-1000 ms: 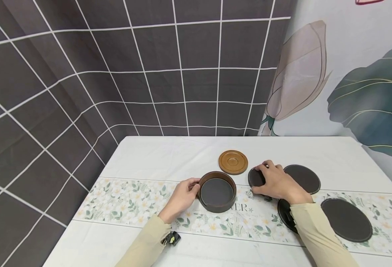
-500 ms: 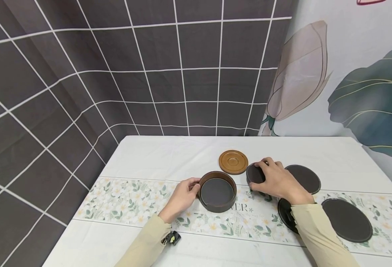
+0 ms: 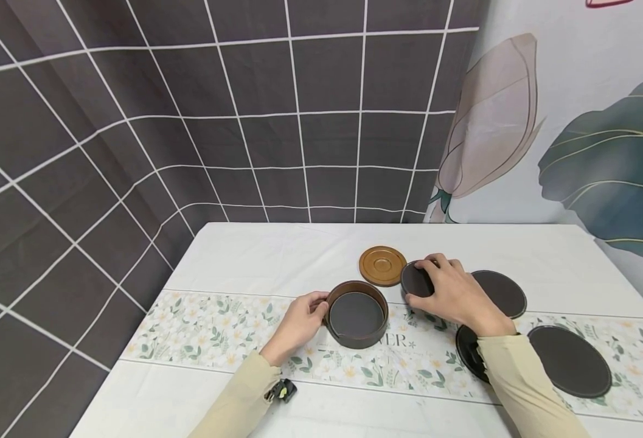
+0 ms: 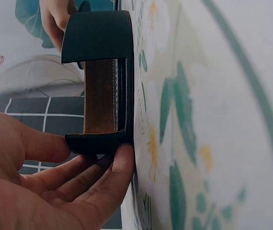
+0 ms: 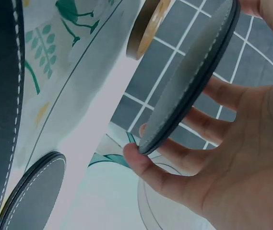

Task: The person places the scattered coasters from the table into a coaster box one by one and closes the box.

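Note:
My left hand (image 3: 302, 319) grips the side wall of a round dark leather coaster holder (image 3: 356, 342) with a brown inside. In the left wrist view, the thumb is on top and fingers lie below the wall of the holder (image 4: 98, 36), beside a cut-out gap. A dark flat disc fills the holder's floor. My right hand (image 3: 455, 298) holds a round black stitched coaster (image 3: 415, 280) by its edge, over the table right of the holder. The right wrist view has this coaster (image 5: 191, 79) tilted, thumb and fingers spread around its rim.
A brown round disc with ringed grooves (image 3: 382, 266) lies behind the holder. To the right lie two dark coasters, one farther back (image 3: 499, 293) and one nearer (image 3: 570, 361). A glossy black round piece (image 3: 468, 353) sits partly hidden under the right sleeve.
My right hand has lifted the coaster slightly and moved it left and away, closer to the brown disc. My left hand and the holder have stayed in place.

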{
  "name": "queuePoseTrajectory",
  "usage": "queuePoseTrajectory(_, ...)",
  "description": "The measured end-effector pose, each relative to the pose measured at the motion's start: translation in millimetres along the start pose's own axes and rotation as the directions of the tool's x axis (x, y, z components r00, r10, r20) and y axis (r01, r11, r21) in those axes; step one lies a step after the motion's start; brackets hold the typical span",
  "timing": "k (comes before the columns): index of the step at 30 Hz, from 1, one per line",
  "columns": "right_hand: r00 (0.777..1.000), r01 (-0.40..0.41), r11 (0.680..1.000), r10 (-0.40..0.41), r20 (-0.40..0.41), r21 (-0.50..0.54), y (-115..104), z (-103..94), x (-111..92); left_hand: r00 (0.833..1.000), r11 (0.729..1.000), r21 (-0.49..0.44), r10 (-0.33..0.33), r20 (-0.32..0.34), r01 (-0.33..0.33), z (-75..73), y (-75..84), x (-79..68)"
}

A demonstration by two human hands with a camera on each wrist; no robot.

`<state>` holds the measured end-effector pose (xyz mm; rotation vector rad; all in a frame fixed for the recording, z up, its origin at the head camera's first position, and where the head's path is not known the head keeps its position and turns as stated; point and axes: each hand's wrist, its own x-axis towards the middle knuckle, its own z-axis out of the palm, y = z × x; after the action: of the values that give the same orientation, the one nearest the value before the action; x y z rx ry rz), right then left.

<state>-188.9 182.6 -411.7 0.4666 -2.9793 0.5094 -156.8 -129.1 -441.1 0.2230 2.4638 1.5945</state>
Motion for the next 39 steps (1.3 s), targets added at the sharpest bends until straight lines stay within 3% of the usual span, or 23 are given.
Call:
queuePoseTrajectory(27, 0.996, 0.070, 0.997, -0.067, -0.066, 0.037, -19, -0.4, 4, 1.000, 1.000, -0.005, -0.003, -0.006, 0.003, 0.3, -1.2, 1.6)
queuePoseTrajectory(39, 0.985, 0.140, 0.989, -0.136, -0.107, 0.035, -31, 0.1, 3, 1.000, 1.000, 0.008, -0.010, -0.001, 0.010, 0.6, -1.0, 0.7)
